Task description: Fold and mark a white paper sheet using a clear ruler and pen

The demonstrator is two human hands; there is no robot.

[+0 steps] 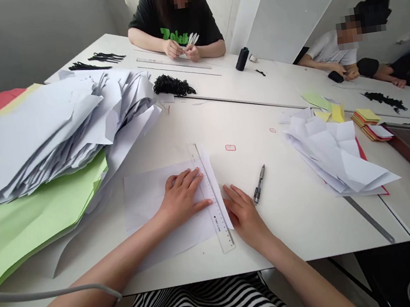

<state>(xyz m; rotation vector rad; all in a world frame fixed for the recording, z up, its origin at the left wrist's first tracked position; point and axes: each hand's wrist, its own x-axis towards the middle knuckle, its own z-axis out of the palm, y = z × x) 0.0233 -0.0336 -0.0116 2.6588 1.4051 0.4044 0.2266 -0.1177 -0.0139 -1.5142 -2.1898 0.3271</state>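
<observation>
A white sheet of paper [146, 197] lies on the table in front of me, with a clear ruler [220, 225] slanting across its right part. The paper's right edge lifts up beside the ruler. My left hand [182, 197] lies flat with spread fingers, pressing on the ruler and the sheet. My right hand [244, 214] rests at the raised right edge of the paper, fingers stretched out and slightly apart. Just right of that hand lies a grey pen [259, 184].
Stacked white paper [35, 136] over green sheets [46, 221] fills the left. Folded white papers [342, 149], sticky notes [368, 118] and a dark strip [370, 219] lie right. Black cords [172, 85] and a person [174, 20] are across the table; others sit at far right.
</observation>
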